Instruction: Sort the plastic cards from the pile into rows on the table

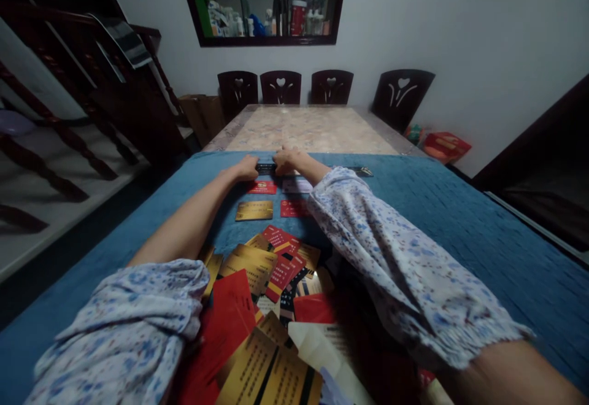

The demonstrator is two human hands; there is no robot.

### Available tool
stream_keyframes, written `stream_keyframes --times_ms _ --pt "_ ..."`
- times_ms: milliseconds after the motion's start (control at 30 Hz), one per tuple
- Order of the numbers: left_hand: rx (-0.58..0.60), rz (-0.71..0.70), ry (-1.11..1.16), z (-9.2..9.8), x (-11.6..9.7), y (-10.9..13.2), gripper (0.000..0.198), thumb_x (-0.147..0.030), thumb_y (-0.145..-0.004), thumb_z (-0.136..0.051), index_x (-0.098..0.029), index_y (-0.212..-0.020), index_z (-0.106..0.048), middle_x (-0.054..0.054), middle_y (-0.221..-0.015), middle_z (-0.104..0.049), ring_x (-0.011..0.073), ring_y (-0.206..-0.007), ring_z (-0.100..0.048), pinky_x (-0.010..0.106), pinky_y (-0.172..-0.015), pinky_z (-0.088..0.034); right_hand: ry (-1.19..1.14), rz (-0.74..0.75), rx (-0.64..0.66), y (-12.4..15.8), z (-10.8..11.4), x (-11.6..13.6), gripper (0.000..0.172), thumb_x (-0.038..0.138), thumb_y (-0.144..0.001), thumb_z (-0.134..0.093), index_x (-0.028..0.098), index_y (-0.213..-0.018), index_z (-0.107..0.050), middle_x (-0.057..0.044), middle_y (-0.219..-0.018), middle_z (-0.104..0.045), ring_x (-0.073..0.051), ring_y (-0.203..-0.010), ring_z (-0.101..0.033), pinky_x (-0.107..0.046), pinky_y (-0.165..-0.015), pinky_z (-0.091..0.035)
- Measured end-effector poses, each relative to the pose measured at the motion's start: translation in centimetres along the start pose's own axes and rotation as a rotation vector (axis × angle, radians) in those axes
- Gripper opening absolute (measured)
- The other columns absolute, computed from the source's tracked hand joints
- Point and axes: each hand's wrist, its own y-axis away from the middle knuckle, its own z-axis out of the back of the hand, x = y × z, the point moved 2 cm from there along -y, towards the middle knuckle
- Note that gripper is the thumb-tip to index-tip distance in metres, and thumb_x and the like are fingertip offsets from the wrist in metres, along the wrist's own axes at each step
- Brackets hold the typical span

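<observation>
Both my arms reach far forward over a blue cloth (460, 221). My left hand (247, 167) and my right hand (286, 161) meet at a dark card (265, 166) lying at the cloth's far edge, fingers curled down on it. Just nearer lie a red card (262, 187), a pale card (297, 185), a gold card (254, 210) and another red card (292, 208) in rows. A loose heap of red and gold cards (257, 307) lies close to me between my floral sleeves.
Beyond the cloth the marble table top (306, 129) shows, with several dark chairs (280, 87) at its far end. A mirror (264, 3) hangs on the wall. A wooden stair rail (69, 86) stands left. A dark strip (361, 171) lies right of my hands.
</observation>
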Motion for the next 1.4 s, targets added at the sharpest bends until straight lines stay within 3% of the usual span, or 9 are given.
stream_keyframes --times_ms 133,367,500,700,933,1200,1400 --pt "-0.077 -0.007 0.040 0.4 0.4 1.5 0.063 -0.013 -0.065 -0.063 -0.010 -0.129 -0.062 0.016 -0.132 -0.063 0.0303 -0.122 -0.061 0.033 -0.107 -0.048 0.048 -0.039 -0.003 1.7 1.3 0.2 0.052 0.031 -0.080 -0.065 0.017 -0.130 -0.070 -0.020 -0.138 -0.061 -0.041 -0.134 -0.045 -0.059 -0.104 -0.043" --pt "-0.114 -0.070 0.021 0.9 0.7 6.3 0.058 -0.020 -0.071 -0.061 -0.009 -0.129 -0.062 0.014 -0.129 -0.062 0.0292 -0.119 -0.060 0.035 -0.108 -0.049 0.020 0.110 -0.048 6.5 3.2 2.2 0.035 0.032 -0.086 -0.065 0.021 -0.118 -0.075 -0.017 -0.130 -0.065 -0.039 -0.130 -0.044 -0.050 -0.098 -0.041" --pt "-0.128 -0.051 0.029 0.8 1.1 9.1 0.060 -0.023 -0.073 -0.058 -0.009 -0.131 -0.062 0.013 -0.132 -0.060 0.0288 -0.123 -0.059 0.035 -0.112 -0.046 -0.023 0.176 -0.068 8.9 3.7 3.7 0.034 0.028 -0.089 -0.062 0.022 -0.120 -0.074 -0.015 -0.129 -0.066 -0.036 -0.126 -0.046 -0.047 -0.096 -0.038" --pt "-0.121 -0.072 0.030 0.8 1.6 13.2 0.058 -0.026 -0.076 -0.054 -0.010 -0.131 -0.064 0.014 -0.136 -0.057 0.0298 -0.131 -0.054 0.038 -0.119 -0.039 -0.101 0.266 -0.136 12.0 4.4 5.6 0.026 0.022 -0.090 -0.057 0.020 -0.107 -0.077 -0.013 -0.123 -0.070 -0.033 -0.120 -0.046 -0.041 -0.087 -0.034" --pt "-0.141 -0.089 0.064 0.9 1.7 18.5 0.053 -0.028 -0.079 -0.057 -0.015 -0.130 -0.065 0.013 -0.138 -0.056 0.0292 -0.132 -0.051 0.042 -0.120 -0.038 -0.180 0.400 -0.183 15.8 4.3 8.2 0.027 0.025 -0.092 -0.055 0.020 -0.107 -0.077 -0.014 -0.117 -0.072 -0.032 -0.116 -0.044 -0.040 -0.083 -0.029" --pt "-0.117 -0.035 0.026 0.6 1.5 24.7 0.045 -0.028 -0.083 -0.055 -0.018 -0.124 -0.069 0.014 -0.137 -0.056 0.0308 -0.131 -0.050 0.048 -0.112 -0.044 -0.179 0.463 -0.169 17.6 3.4 10.4 0.024 0.027 -0.092 -0.057 0.022 -0.105 -0.077 -0.013 -0.116 -0.071 -0.032 -0.115 -0.043 -0.038 -0.081 -0.028" --pt "-0.074 0.135 -0.091 2.4 1.7 29.4 0.044 -0.033 -0.086 -0.052 -0.020 -0.123 -0.070 0.014 -0.138 -0.059 0.0330 -0.131 -0.051 0.050 -0.106 -0.046 -0.218 0.532 -0.187 17.5 3.4 12.7 0.023 0.027 -0.095 -0.056 0.021 -0.103 -0.077 -0.012 -0.118 -0.071 -0.030 -0.115 -0.043 -0.040 -0.086 -0.027"
